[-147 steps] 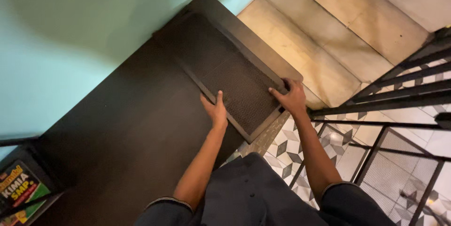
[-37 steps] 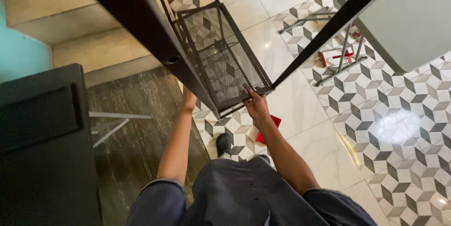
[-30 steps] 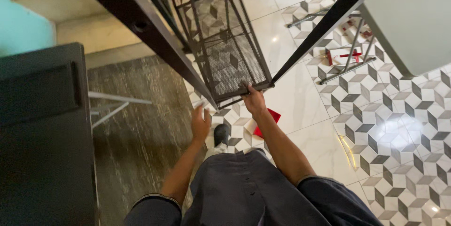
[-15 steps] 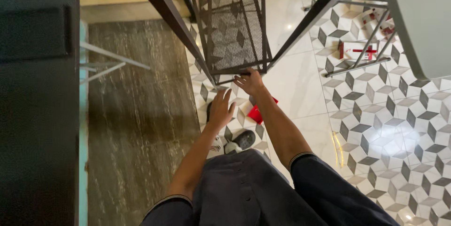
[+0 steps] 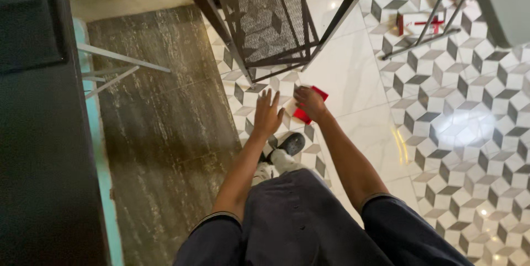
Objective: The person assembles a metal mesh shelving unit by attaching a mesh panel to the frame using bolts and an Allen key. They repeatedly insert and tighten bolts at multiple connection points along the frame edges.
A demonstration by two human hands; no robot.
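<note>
My left hand [image 5: 268, 114] hangs in the air with its fingers spread and holds nothing. My right hand [image 5: 310, 102] is beside it, fingers curled in, and touches nothing I can see. Just beyond both hands stands a black wire mesh rack [image 5: 270, 23] with a thin metal frame, apart from the fingertips. A small flat red object [image 5: 302, 114] lies on the patterned floor tiles below my right hand, partly hidden by it. My dark shoe [image 5: 290, 143] shows under my left wrist.
A black cabinet [image 5: 33, 111] with a teal edge fills the left side. Thin grey metal legs [image 5: 121, 62] stick out from it over a dark marble floor strip [image 5: 165, 133]. A slanted black bar [image 5: 342, 12] crosses the top. A red and white item [image 5: 419, 23] lies at the upper right.
Both hands have let go of the mesh rack's lower edge and drawn back toward me. The view has tipped further down toward the floor.
</note>
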